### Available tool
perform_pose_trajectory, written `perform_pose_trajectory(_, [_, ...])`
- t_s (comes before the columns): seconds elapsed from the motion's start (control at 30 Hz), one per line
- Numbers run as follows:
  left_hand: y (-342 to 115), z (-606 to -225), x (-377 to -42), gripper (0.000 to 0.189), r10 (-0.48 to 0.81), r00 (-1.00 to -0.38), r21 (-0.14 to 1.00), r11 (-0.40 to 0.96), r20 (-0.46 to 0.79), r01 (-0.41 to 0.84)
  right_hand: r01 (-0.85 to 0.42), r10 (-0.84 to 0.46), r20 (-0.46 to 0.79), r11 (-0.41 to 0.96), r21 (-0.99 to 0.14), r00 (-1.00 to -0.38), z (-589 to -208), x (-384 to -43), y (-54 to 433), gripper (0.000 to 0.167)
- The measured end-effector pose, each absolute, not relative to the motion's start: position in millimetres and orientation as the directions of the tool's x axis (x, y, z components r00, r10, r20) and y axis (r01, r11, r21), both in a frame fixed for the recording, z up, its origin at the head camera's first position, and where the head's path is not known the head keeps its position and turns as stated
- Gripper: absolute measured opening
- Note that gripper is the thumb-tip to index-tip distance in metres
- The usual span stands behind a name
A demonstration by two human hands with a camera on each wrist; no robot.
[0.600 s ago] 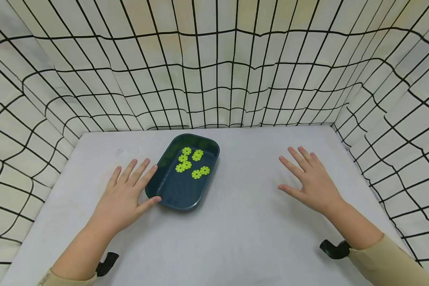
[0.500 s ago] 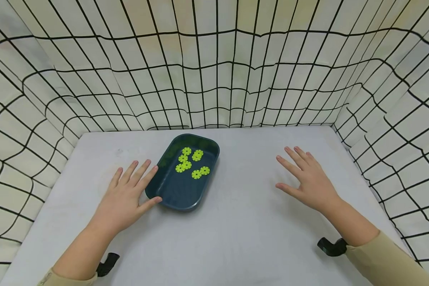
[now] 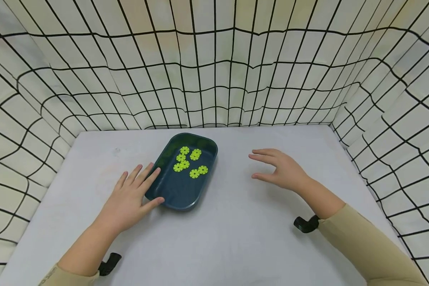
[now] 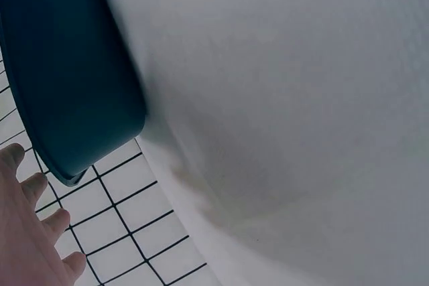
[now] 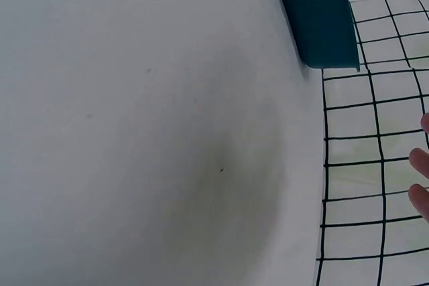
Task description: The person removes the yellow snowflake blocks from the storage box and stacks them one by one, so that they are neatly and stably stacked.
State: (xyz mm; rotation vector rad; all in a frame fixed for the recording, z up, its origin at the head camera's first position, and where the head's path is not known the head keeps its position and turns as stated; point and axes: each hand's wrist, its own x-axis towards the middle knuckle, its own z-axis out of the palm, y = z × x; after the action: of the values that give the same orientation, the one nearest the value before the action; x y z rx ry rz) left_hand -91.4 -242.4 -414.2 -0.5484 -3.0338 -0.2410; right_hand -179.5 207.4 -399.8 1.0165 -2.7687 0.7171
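Observation:
A dark blue rectangular tray [image 3: 178, 194] with rounded corners lies slanted left of the table's middle. Inside it are several flat yellow-green notched discs [image 3: 194, 173], shaped like small flowers, some overlapping. My left hand [image 3: 130, 200] has its fingers spread, with the index finger and thumb overlapping the tray's left edge in the head view. In the left wrist view its fingers [image 4: 55, 222] appear beside the tray's wall [image 4: 74, 78]. My right hand [image 3: 282, 169] hovers to the right of the tray, thumb and fingers apart, holding nothing. Only a few of its fingertips [image 5: 419, 160] show in the right wrist view.
A white table [image 3: 232, 238] bears the tray. Black netting [image 3: 218, 87] in front of pale cloth rises around its back and sides. A black curved piece [image 3: 306, 224] sticks out at the right sleeve, and a similar piece [image 3: 109, 263] at the left.
My right hand has moved left toward the tray, its fingers now closer together. The left hand has shifted slightly right. The tray and discs stay in place while the head view shifts slightly.

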Motion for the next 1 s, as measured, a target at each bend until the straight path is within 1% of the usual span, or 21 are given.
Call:
perform_pose_trajectory(0.17, [-242,-416,-94,0.087,0.331,-0.942,0.166,0.928,0.050,0.334,-0.642,-0.627,0.210,0.613,-0.460,-0.750,-398,-200,179,0.057])
perform_pose_trajectory(0.53, [-243,-421,-98,0.088,0.335,-0.942,0.166,0.930,-0.020,0.327,-0.632,-0.712,0.048,0.588,-0.505,-0.701,-384,-236,110,0.052])
perform_pose_trajectory(0.63, [-242,-423,-99,0.089,0.335,-0.942,0.158,0.931,-0.022,0.328,-0.644,-0.737,0.003,0.590,-0.487,-0.676,-380,-243,94,0.052])
perform_pose_trajectory(0.8, [-243,-424,-100,0.089,0.336,-0.941,0.152,0.932,-0.026,0.329,-0.690,-0.787,-0.070,0.577,-0.437,-0.613,-374,-253,69,0.049])
perform_pose_trajectory(1.0, [-243,-426,-101,0.088,0.341,-0.939,0.142,0.932,-0.034,0.333,-0.697,-0.794,-0.211,0.603,-0.389,-0.570,-373,-264,45,0.045])
